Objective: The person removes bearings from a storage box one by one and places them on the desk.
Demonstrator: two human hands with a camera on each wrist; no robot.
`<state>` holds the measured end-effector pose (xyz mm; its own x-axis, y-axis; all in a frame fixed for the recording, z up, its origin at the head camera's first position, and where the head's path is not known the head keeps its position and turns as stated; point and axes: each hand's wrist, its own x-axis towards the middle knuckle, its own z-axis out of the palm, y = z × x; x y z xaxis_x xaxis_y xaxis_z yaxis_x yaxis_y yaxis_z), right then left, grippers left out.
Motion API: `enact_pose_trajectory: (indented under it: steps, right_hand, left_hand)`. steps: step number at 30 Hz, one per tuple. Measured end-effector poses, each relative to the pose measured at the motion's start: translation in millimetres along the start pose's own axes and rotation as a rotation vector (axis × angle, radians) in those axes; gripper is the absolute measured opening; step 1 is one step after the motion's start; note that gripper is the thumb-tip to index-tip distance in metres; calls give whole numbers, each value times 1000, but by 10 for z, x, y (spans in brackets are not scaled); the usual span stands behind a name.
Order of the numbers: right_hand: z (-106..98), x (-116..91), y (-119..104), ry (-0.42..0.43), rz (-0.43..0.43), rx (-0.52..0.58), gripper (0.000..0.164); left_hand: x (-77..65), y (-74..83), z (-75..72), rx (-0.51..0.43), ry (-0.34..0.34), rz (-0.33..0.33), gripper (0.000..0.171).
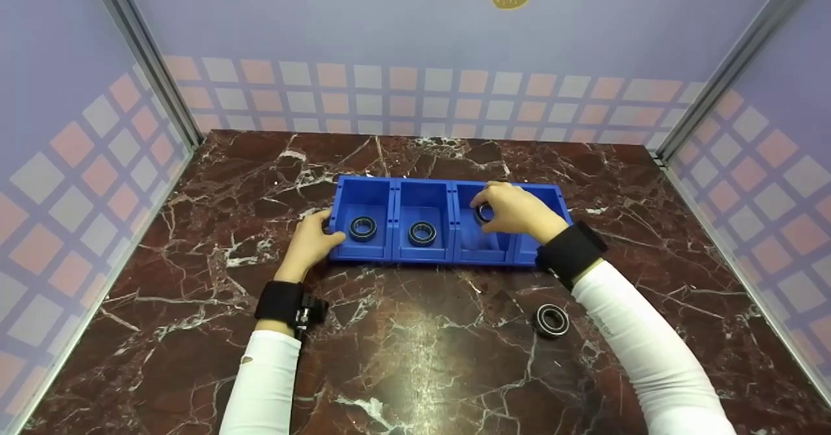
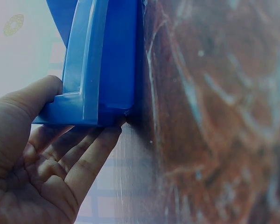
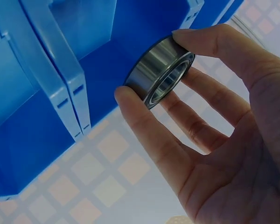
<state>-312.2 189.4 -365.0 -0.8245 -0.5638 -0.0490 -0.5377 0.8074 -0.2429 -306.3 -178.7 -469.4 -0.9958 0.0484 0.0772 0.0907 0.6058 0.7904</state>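
A row of joined blue storage bins (image 1: 423, 191) stands on the table. My left hand (image 1: 308, 243) grips the row's left end, thumb over the rim and fingers along the outer side; the left wrist view shows the thumb against the bin wall (image 2: 116, 56). Over the third compartment from the left, my right hand (image 1: 516, 209) pinches a ball bearing (image 3: 161, 67) between thumb and fingertip, its ring tilted. One bearing (image 1: 362, 228) lies in the leftmost compartment and another bearing (image 1: 422, 234) in the second. My right hand and wrist partly hide the rightmost compartment.
Another bearing (image 1: 552, 321) lies on the dark red marbled table (image 1: 415, 357), in front of the bins and near my right forearm. Patterned panels (image 1: 402, 45) wall the table at the back and both sides.
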Motion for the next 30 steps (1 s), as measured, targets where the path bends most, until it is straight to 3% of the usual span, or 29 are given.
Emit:
enact_pose_trajectory:
  steps: [11, 22, 30]
  right_hand:
    - [-29, -127, -92, 6, -8, 24, 45]
    - [-27, -271, -184, 33, -80, 24, 36]
    - [-22, -381, -265, 7, -78, 33, 39]
  left_hand:
    - [-5, -1, -10, 3, -20, -21, 66]
    - [-9, 4, -18, 11, -18, -17, 67]
    - [-13, 21, -17, 7, -17, -16, 67]
